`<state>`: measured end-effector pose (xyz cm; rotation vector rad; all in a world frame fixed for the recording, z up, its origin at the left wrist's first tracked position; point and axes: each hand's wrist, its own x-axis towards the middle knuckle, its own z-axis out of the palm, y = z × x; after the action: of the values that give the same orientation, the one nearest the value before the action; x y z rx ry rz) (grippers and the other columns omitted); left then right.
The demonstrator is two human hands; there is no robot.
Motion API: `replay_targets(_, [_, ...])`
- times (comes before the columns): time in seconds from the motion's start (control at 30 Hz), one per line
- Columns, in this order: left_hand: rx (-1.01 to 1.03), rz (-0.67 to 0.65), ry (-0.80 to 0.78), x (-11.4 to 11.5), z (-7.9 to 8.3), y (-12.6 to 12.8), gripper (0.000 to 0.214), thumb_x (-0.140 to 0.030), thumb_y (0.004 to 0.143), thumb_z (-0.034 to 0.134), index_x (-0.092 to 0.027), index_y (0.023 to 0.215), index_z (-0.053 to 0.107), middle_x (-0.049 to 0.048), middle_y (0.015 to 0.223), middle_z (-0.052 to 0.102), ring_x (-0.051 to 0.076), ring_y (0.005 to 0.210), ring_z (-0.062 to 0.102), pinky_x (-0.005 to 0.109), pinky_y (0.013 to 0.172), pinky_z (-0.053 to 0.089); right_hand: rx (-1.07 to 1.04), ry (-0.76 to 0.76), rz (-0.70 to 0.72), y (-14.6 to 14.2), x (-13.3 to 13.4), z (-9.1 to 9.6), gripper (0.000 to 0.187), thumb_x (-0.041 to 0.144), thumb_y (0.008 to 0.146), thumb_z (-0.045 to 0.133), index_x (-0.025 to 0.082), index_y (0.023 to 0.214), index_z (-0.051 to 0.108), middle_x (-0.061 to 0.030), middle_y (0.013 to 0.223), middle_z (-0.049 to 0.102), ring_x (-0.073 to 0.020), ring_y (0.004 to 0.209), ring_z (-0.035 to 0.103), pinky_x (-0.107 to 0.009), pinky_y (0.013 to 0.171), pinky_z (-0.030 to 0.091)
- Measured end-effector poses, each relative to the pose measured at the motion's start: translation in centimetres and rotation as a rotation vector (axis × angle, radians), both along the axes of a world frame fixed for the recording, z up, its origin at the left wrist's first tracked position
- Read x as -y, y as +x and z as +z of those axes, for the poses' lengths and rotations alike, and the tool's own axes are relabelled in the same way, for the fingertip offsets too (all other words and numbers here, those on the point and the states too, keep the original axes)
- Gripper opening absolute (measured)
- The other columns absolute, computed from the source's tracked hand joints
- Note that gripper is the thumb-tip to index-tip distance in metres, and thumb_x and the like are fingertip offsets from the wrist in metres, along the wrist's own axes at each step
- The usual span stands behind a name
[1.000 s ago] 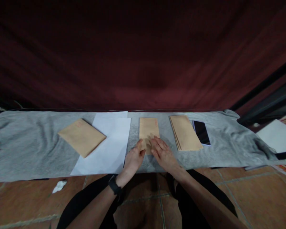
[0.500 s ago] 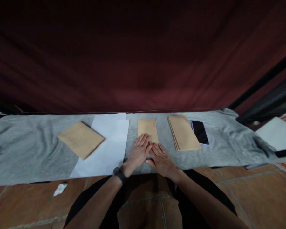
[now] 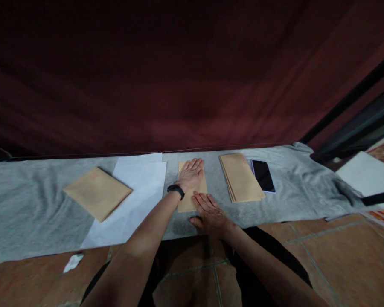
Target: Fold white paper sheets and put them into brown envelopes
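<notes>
A brown paper envelope [image 3: 187,204] lies in front of me on a grey cloth. My left hand [image 3: 190,174], with a dark band at the wrist, rests flat on its far part, fingers stretched out. On its near right part lie the fingertips of my right hand [image 3: 209,213], which is also open and flat. To the right is a stack of several brown envelopes [image 3: 242,178]. More brown envelopes [image 3: 97,192] sit at the left, partly over white paper sheets [image 3: 144,192].
A smartphone [image 3: 263,176] lies beside the right stack. The grey cloth [image 3: 35,209] covers a long narrow surface, with a dark red curtain [image 3: 192,102] behind it. Below is a tiled floor [image 3: 336,243] with a crumpled white scrap [image 3: 73,262]. A white board [image 3: 368,175] stands at the far right.
My left hand has slid forward to the envelope's far end. My right hand stays at the near end, a little lower, and the hands are now apart. The view has shifted slightly.
</notes>
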<state>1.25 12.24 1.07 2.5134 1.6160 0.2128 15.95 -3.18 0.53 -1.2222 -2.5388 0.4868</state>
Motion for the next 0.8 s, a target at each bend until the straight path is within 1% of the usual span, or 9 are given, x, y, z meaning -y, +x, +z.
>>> replay_targets(0.1, [-0.008,-0.055,0.007,0.6,-0.5,-0.5,0.057,-0.034,0.103,0.020,-0.020,0.157,0.031,0.0030,0.164,0.031,0.020,0.154,0.020,0.043,0.126,0.012,-0.047,-0.131,0.054,1.0,-1.0,0.8,0.072,0.041,0.093,0.062,0.010,0.153,0.038,-0.0177,0.161,0.030,-0.0286,0.151,0.028,-0.048,0.124,0.022])
replay_targets(0.13, [-0.011,-0.078,0.009,1.0,-0.5,-0.8,0.057,-0.034,0.103,0.021,-0.021,0.157,0.031,0.0027,0.164,0.030,0.019,0.154,0.020,0.043,0.126,0.011,-0.090,-0.178,0.071,1.4,-1.5,1.1,0.067,0.039,0.093,0.061,0.013,0.151,0.042,-0.0155,0.160,0.034,-0.0268,0.149,0.031,-0.047,0.124,0.024])
replay_targets(0.2, [-0.015,-0.123,0.011,2.2,-0.5,-1.2,0.057,-0.034,0.103,0.022,-0.021,0.157,0.029,0.0025,0.165,0.029,0.019,0.154,0.019,0.042,0.126,0.011,-0.221,-0.276,0.095,2.3,-2.5,1.6,0.048,0.034,0.095,0.057,0.021,0.141,0.057,-0.0090,0.152,0.049,-0.0231,0.144,0.042,-0.046,0.120,0.032])
replay_targets(0.23, [-0.014,-0.139,0.009,2.9,-0.5,-1.4,0.057,-0.034,0.102,0.023,-0.021,0.158,0.028,0.0024,0.165,0.028,0.019,0.154,0.019,0.043,0.126,0.011,-0.307,-0.322,0.089,2.6,-2.9,1.8,0.039,0.033,0.096,0.053,0.024,0.133,0.064,-0.0065,0.144,0.059,-0.0219,0.138,0.049,-0.045,0.117,0.036])
replay_targets(0.33, [-0.014,-0.173,-0.006,5.0,-0.3,-1.7,0.057,-0.033,0.103,0.024,-0.021,0.158,0.027,0.0023,0.165,0.028,0.019,0.154,0.017,0.043,0.126,0.011,-0.511,-0.406,0.025,3.2,-3.7,2.0,0.030,0.032,0.098,0.050,0.028,0.114,0.074,-0.0033,0.123,0.073,-0.0220,0.119,0.065,-0.043,0.106,0.048])
replay_targets(0.43, [-0.031,-0.194,-0.036,7.2,-0.1,-1.7,0.056,-0.031,0.103,0.024,-0.019,0.157,0.028,0.0041,0.165,0.029,0.019,0.154,0.016,0.042,0.126,0.011,-0.559,-0.427,0.013,3.3,-4.0,2.0,0.025,0.031,0.095,0.054,0.029,0.104,0.077,-0.0012,0.111,0.076,-0.0220,0.103,0.069,-0.039,0.095,0.052])
replay_targets(0.57, [-0.020,-0.232,-0.074,9.9,0.3,-2.0,0.055,-0.030,0.104,0.021,-0.018,0.157,0.029,0.0041,0.166,0.027,0.019,0.155,0.014,0.041,0.125,0.010,-0.501,-0.458,0.001,3.5,-4.1,2.3,0.023,0.028,0.093,0.054,0.028,0.093,0.077,0.0012,0.094,0.077,-0.0197,0.087,0.069,-0.033,0.083,0.052])
replay_targets(0.63, [-0.001,-0.244,-0.082,11.1,0.6,-2.1,0.054,-0.032,0.105,0.021,-0.020,0.157,0.029,0.0033,0.166,0.027,0.019,0.155,0.013,0.041,0.125,0.009,-0.475,-0.470,-0.020,3.8,-4.2,2.5,0.023,0.027,0.092,0.054,0.028,0.091,0.077,0.0012,0.090,0.076,-0.0200,0.086,0.069,-0.033,0.081,0.051])
replay_targets(0.8, [0.032,-0.235,-0.066,14.1,1.3,-2.3,0.055,-0.041,0.106,0.021,-0.023,0.158,0.027,0.0021,0.165,0.030,0.021,0.155,0.010,0.044,0.125,0.005,-0.434,-0.466,-0.034,4.2,-4.4,3.0,0.025,0.024,0.091,0.051,0.026,0.091,0.076,-0.0006,0.092,0.076,-0.0205,0.089,0.068,-0.034,0.083,0.050])
